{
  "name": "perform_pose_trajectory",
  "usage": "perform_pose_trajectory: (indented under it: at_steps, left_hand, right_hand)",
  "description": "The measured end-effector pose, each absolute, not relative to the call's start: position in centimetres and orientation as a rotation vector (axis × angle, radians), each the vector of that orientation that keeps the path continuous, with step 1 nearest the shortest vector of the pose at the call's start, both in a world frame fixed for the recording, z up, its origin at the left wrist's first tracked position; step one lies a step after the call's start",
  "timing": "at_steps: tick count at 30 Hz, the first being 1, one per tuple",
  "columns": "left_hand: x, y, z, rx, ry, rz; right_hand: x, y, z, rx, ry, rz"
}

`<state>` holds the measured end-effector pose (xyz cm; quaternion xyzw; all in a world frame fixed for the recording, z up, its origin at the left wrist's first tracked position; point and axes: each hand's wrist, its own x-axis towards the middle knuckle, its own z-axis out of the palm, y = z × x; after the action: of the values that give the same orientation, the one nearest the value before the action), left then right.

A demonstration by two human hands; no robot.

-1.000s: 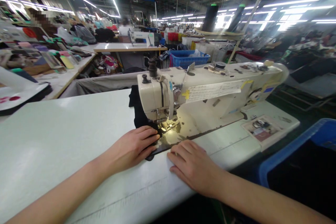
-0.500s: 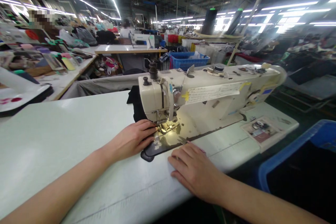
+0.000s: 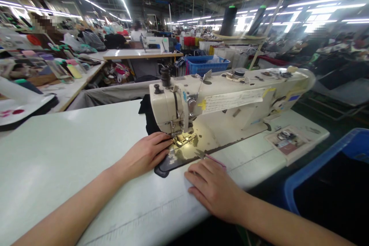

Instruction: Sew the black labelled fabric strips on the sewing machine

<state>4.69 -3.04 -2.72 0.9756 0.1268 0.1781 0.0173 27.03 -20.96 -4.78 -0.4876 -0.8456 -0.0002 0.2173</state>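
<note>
A beige sewing machine [image 3: 225,100] stands on the pale table, its lamp lighting the metal presser foot [image 3: 184,140]. My left hand [image 3: 148,150] lies beside the foot, fingertips together at the edge of a black cloth [image 3: 148,117]. Most of that cloth lies behind the machine head, and what the fingertips pinch is partly hidden. Nearer the table's front edge, my right hand [image 3: 211,186] rests with bent fingers around a pair of thread snips [image 3: 215,160]. The metal tips and a pink handle of the snips show past the knuckles; the rest is covered.
A blue bin [image 3: 291,192] with dark contents stands at the right, below the table edge. A small picture card [image 3: 288,142] lies on the table's right end. Behind the machine are a blue basket [image 3: 206,65], thread cones [image 3: 229,21] and another sewing table [image 3: 127,54].
Both hands keep nearly the same places. More of the snips' pink handle shows past my right hand now. The view has shifted very slightly.
</note>
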Motion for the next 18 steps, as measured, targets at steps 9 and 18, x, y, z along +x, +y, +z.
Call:
perform_pose_trajectory:
  at_steps: [9, 18]
  left_hand:
    - [4.8, -3.5, -2.8, 3.055, 0.475, 0.533]
    - [4.0, -3.1, -3.4, 3.081, 0.541, 0.708]
  right_hand:
    - [26.9, -21.1, -4.7, -1.348, -2.324, 0.023]
    - [28.9, -20.4, -3.8, -1.398, -2.266, -0.196]
